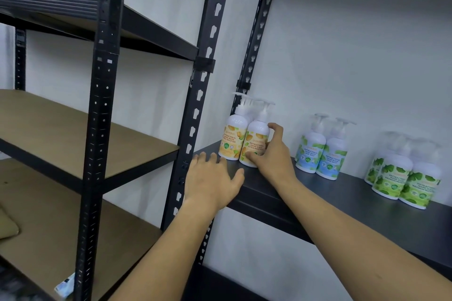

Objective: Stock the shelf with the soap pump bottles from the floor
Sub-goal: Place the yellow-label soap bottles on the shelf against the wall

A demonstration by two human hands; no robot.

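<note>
On the black shelf (342, 193) stand soap pump bottles in groups. At the left end are orange-labelled bottles: my right hand (271, 154) grips the front one (256, 139), upright on the shelf, thumb on its lower label and fingers round its right side. A second orange bottle (232, 139) touches it on the left, and another pump top shows behind. My left hand (212, 178) rests flat on the shelf's front left corner, fingers spread. Blue-labelled bottles (320, 151) stand in the middle and green-labelled ones (403, 176) at the right.
Black perforated uprights (198, 95) frame the shelf's left end. A second rack at the left has brown boards (80, 134) at several heights. A white wall is behind. A folded brown thing (7, 225) lies on the lower left board.
</note>
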